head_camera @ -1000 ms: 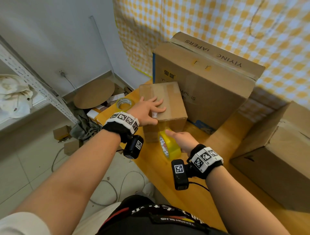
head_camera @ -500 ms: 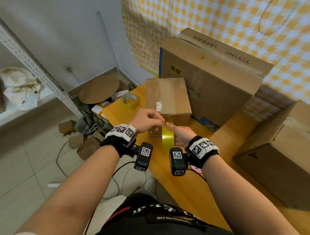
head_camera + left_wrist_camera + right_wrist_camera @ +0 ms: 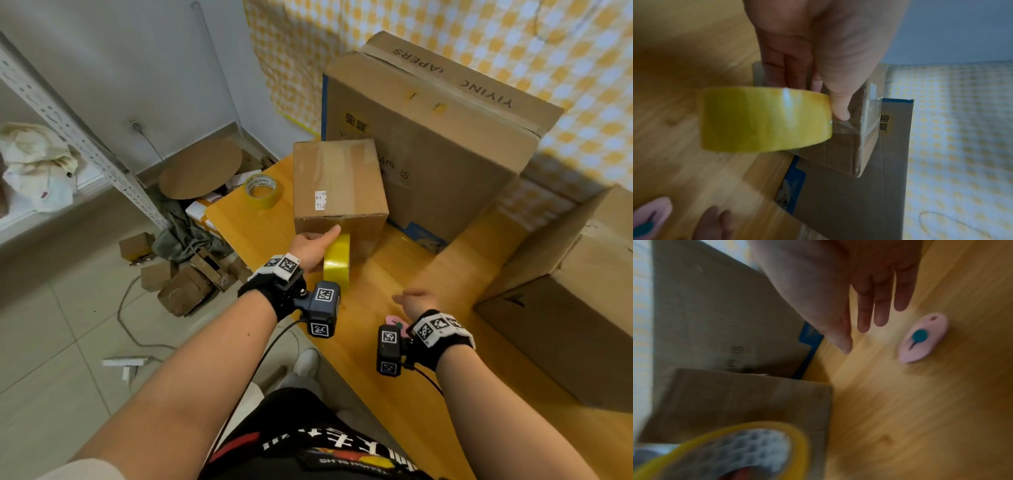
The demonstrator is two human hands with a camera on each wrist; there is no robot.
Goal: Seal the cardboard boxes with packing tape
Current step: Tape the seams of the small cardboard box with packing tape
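Observation:
A small cardboard box [image 3: 339, 181] stands on the yellow wooden table [image 3: 260, 236], with clear tape along its top seam. At its front face my left hand [image 3: 317, 245] holds a yellow packing tape roll [image 3: 337, 263] on edge. In the left wrist view the thumb [image 3: 840, 110] presses the pulled strip against the box [image 3: 840, 146] beside the roll [image 3: 764, 120]. My right hand [image 3: 414, 301] hovers open over the table, fingers [image 3: 879, 305] straight, close to a pink cutter [image 3: 923, 340]. Blurred, the roll [image 3: 756, 451] and box [image 3: 735, 402] also fill the right wrist view's lower left.
A large printed carton [image 3: 445, 154] stands right behind the small box. Another brown box [image 3: 565, 308] sits at the table's right. A second tape roll [image 3: 261, 190] lies at the table's far left corner. Cardboard scraps [image 3: 185, 291] and a cable litter the floor to the left.
My left hand left the box top and took over the tape roll at the box's front. My right hand let go of the roll and drew back right toward the pink cutter.

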